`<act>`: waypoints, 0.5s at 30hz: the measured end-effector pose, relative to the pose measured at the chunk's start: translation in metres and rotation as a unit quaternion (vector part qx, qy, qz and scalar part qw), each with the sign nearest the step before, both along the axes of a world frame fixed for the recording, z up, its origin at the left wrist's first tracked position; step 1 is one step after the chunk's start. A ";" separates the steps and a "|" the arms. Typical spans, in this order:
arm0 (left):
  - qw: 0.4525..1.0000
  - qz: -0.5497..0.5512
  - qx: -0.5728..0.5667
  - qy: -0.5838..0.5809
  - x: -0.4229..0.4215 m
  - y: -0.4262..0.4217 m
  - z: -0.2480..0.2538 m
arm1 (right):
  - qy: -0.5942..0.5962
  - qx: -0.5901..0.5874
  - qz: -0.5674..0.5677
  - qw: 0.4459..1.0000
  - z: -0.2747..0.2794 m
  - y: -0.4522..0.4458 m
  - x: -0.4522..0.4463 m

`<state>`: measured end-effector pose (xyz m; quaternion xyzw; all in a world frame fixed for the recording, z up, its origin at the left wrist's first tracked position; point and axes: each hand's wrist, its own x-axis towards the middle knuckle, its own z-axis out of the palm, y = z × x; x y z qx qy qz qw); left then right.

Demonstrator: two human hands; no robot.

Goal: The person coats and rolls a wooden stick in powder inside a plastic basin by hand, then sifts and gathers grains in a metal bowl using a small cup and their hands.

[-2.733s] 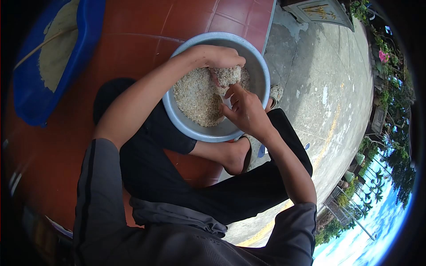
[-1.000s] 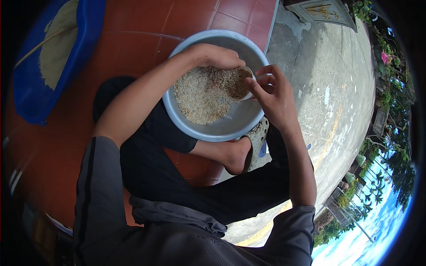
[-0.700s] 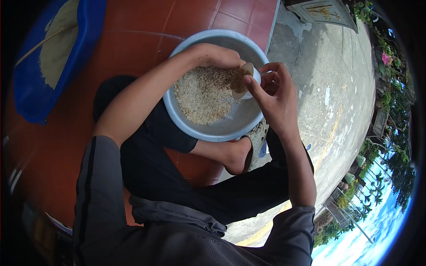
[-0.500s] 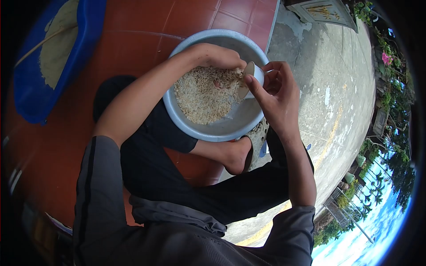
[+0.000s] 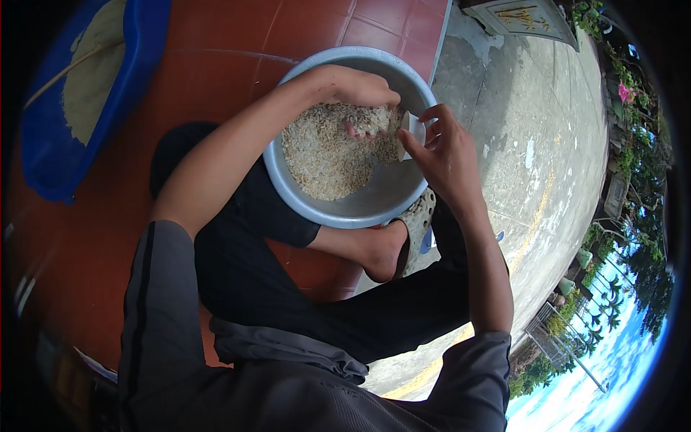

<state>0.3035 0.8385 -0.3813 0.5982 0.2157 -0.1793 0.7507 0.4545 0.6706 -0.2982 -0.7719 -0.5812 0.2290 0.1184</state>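
Note:
A round metal basin (image 5: 276, 167) holds a heap of pale, flaky grain (image 5: 324, 169), darker toward the back. My left hand (image 5: 368, 92) reaches over the basin's far side, cupped with its fingers curled round a handful of this grain, some of it showing above the fingertips. Beside it, at the basin's right, my right hand (image 5: 445, 147) grips a small white cup (image 5: 412, 135) between thumb and fingers. The cup is tipped, its mouth turned toward the left hand and the grain. How much is inside the cup cannot be seen.
On the left, a blue dustpan-like tray (image 5: 140, 86) holds pale powdery material (image 5: 93, 93) with a thin stick (image 5: 68, 70). Red tiles (image 5: 223, 79) meet a concrete pavement (image 5: 518, 165). A foot in a perforated clog (image 5: 417, 216) is close to the basin's near rim.
My left hand has risen slightly and turned, bringing more grain and its fingertips into view. The cup in my right hand has shifted slightly and tipped further, so less of its opening shows.

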 end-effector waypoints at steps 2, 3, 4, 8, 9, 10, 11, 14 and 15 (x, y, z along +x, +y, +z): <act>1.000 0.010 0.004 0.002 -0.002 0.001 0.003 | -0.004 -0.009 0.005 1.000 -0.010 -0.003 0.000; 0.999 0.025 0.021 0.007 -0.002 0.000 0.004 | -0.010 -0.011 0.013 1.000 -0.017 -0.005 0.001; 0.998 0.039 0.039 0.012 -0.003 0.000 0.006 | -0.017 -0.014 0.021 1.000 -0.023 -0.005 0.000; 0.999 0.023 0.026 0.005 -0.005 0.010 0.009 | 0.022 -0.043 0.014 0.999 -0.031 -0.008 -0.009; 0.999 0.017 0.038 0.007 -0.006 0.012 0.010 | 0.037 -0.032 0.010 0.999 -0.033 -0.009 -0.011; 0.999 0.011 0.050 0.008 -0.006 0.015 0.008 | 0.052 -0.022 0.007 0.998 -0.037 -0.010 -0.014; 0.997 0.029 0.072 0.004 -0.005 0.013 0.005 | 0.067 -0.011 0.004 0.998 -0.040 -0.011 -0.017; 0.990 0.055 0.131 0.004 -0.004 0.008 -0.001 | 0.127 -0.013 -0.007 0.992 -0.043 -0.014 -0.024; 0.988 0.047 0.146 0.013 -0.004 0.008 -0.001 | 0.140 -0.016 -0.014 0.990 -0.044 -0.014 -0.027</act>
